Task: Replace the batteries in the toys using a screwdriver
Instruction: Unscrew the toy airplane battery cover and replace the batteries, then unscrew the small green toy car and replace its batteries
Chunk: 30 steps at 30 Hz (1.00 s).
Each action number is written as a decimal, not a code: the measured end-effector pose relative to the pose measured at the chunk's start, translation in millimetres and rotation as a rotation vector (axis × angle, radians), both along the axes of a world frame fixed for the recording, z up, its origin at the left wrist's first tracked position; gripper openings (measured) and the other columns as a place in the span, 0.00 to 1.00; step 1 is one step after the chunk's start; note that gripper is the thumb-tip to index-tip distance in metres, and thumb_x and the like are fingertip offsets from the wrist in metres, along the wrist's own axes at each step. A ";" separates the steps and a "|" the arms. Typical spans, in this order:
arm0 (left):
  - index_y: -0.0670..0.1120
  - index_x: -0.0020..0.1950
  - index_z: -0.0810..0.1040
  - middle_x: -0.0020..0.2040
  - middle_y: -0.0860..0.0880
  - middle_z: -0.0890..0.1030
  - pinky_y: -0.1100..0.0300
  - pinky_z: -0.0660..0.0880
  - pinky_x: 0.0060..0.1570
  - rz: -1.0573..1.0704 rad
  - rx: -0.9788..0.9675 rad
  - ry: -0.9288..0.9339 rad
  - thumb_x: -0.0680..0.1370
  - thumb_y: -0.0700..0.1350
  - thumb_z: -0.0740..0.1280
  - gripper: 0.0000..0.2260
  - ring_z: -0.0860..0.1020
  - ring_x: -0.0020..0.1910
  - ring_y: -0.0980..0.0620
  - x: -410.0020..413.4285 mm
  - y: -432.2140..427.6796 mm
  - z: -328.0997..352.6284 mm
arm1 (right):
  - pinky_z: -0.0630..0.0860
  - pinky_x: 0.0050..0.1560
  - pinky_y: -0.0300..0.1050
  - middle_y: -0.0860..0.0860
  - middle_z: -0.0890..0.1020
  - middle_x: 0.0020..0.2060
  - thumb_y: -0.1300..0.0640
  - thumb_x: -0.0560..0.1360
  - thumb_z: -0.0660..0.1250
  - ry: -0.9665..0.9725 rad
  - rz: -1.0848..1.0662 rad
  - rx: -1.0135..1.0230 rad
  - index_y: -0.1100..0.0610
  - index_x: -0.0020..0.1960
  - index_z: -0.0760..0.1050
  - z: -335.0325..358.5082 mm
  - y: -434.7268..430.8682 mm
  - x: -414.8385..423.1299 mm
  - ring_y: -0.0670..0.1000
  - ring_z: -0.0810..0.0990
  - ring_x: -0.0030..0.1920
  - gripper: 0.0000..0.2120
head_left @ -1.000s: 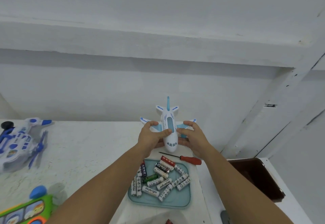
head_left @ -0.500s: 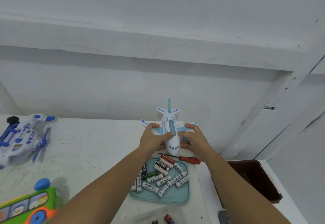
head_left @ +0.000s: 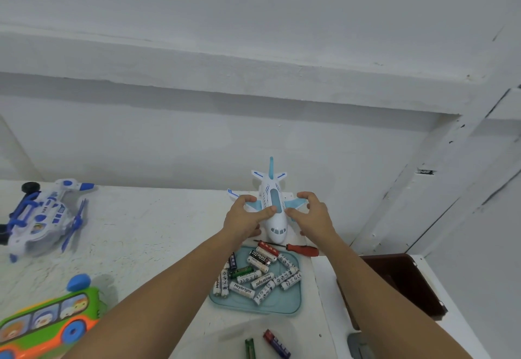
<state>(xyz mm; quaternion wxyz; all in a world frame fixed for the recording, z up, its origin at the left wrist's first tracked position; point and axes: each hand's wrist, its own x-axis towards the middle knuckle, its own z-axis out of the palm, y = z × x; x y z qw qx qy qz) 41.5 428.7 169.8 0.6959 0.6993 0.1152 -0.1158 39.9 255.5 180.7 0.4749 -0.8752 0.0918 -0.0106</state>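
Note:
A white and light-blue toy airplane [head_left: 275, 217] sits upright at the back of the white table [head_left: 146, 234], nose toward me. My left hand [head_left: 244, 217] holds its left side, thumb on the fuselage and fingers curled over the wing. On the other side my right hand [head_left: 313, 216] holds it too: thumb at the fuselage, fingers curled round the right wing tip. A red-handled screwdriver [head_left: 300, 248] lies just below the plane's nose. A light-blue tray [head_left: 290, 303] beneath my forearms holds several AA batteries [head_left: 262, 274].
A white and blue toy helicopter [head_left: 42, 217] lies at the far left. A green and orange toy bus [head_left: 48, 322] sits at the lower left. Two loose batteries [head_left: 267, 343] lie near the front edge. A dark brown bin [head_left: 406, 282] stands right of the table.
The view has tilted down slightly. Both hands stay on the airplane; my right fingers have spread further out along the wing.

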 end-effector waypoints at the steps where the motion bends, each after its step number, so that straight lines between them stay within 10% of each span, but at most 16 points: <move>1: 0.50 0.61 0.72 0.62 0.41 0.76 0.56 0.81 0.41 -0.001 0.019 -0.008 0.68 0.53 0.79 0.26 0.80 0.48 0.45 -1.7 1.3 0.4 | 0.76 0.55 0.51 0.55 0.69 0.58 0.52 0.73 0.71 -0.022 0.011 -0.036 0.49 0.65 0.69 2.1 0.0 -1.7 0.51 0.74 0.53 0.22; 13: 0.59 0.62 0.71 0.59 0.50 0.73 0.53 0.79 0.53 0.147 0.311 -0.263 0.71 0.55 0.76 0.23 0.78 0.55 0.50 -82.3 77.1 47.6 | 0.65 0.63 0.43 0.47 0.70 0.59 0.57 0.73 0.72 -0.355 0.293 -0.061 0.42 0.61 0.72 48.0 77.6 -51.4 0.50 0.68 0.64 0.20; 19: 0.56 0.55 0.77 0.51 0.55 0.78 0.75 0.72 0.40 0.293 0.500 -0.395 0.72 0.45 0.75 0.15 0.78 0.48 0.59 -159.9 151.9 67.3 | 0.67 0.49 0.29 0.43 0.72 0.57 0.52 0.73 0.72 -0.211 0.579 0.042 0.41 0.61 0.71 54.0 162.9 -91.7 0.43 0.73 0.55 0.19; 23: 0.56 0.55 0.77 0.55 0.54 0.77 0.68 0.68 0.50 0.328 0.735 -0.343 0.71 0.42 0.74 0.16 0.75 0.53 0.56 -210.5 203.9 57.5 | 0.67 0.50 0.26 0.42 0.72 0.58 0.55 0.73 0.72 -0.142 0.808 0.039 0.42 0.62 0.72 38.4 214.2 -118.6 0.37 0.71 0.55 0.20; 30: 0.58 0.59 0.79 0.59 0.50 0.74 0.52 0.71 0.62 0.211 0.923 -0.134 0.54 0.65 0.66 0.34 0.72 0.62 0.47 -245.0 252.3 30.9 | 0.70 0.56 0.34 0.48 0.70 0.62 0.56 0.66 0.76 0.048 1.048 -0.011 0.36 0.62 0.66 13.7 258.5 -133.2 0.45 0.69 0.61 0.32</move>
